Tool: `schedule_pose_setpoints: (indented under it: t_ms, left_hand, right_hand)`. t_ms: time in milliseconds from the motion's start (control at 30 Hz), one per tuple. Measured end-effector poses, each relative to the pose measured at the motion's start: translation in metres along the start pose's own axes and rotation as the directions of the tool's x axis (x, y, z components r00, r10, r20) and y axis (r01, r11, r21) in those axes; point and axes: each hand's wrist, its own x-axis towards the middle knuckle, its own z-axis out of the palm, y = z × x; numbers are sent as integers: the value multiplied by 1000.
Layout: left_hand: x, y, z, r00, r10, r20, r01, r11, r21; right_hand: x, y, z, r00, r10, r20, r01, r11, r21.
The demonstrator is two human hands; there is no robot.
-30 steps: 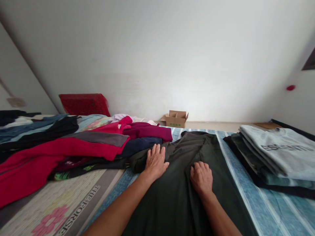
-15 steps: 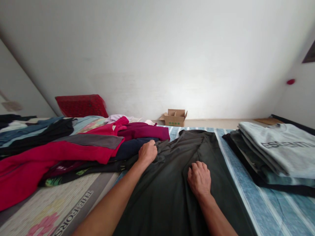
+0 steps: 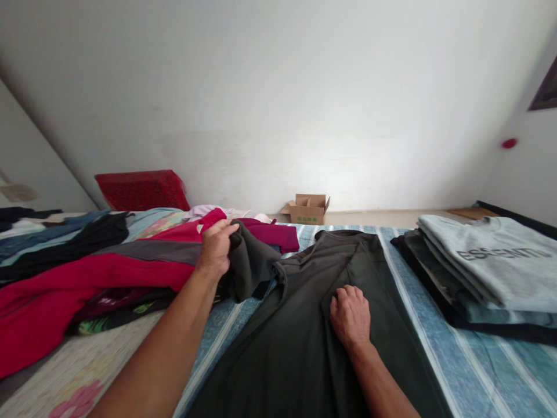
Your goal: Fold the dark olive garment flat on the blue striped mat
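Observation:
A dark grey long-sleeved shirt [image 3: 300,325] lies spread out before me, its collar pointing away. My left hand [image 3: 216,247] pinches the end of one sleeve and holds it raised to the left, over the pile of clothes. From there the sleeve [image 3: 252,261] hangs bunched back to the shoulder. On the right half of the shirt's body rests my right hand [image 3: 350,316], fingers curled down into the cloth beside a long fold. Its fingertips are partly hidden.
Loose clothes, among them a red garment [image 3: 100,278], cover the left side. A stack of folded clothes with a light grey top [image 3: 500,261] stands at the right on the blue striped sheet [image 3: 491,377]. An open cardboard box [image 3: 308,210] sits near the wall, and a red case [image 3: 141,190] leans there.
My left hand has moved left and up, drawing the sleeve out from the shirt's shoulder. My right hand stays at the same spot on the shirt.

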Motion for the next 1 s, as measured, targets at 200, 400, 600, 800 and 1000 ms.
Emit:
schedule_pose_setpoints:
  t_ms: [200,400,600,800,1000]
  left_hand:
    - [-35,25,-48,546,-381,746,59,906,420]
    - [-53,-3,-47,536,-476,697,-199,732,652]
    - [-57,-37,-33,784,-299,544,-528,141,838]
    - [-47,-62,-24,748,-282,601,-527,298,796]
    - [18,-49,-16,919,-142,367,-189,660,728]
  right_hand:
    - [0,0,0,1000,1,2,-1,1000,-2]
    - [0,1,-1,1000,-4,14,5,1000,-15]
    - [-1,1,-1,1000,-7,18,7,1000,-9]
    - [1,1,2,1000,-9,2,9,1000,-12]
    - [1,0,0,1000,-18,-1,18,1000,-22]
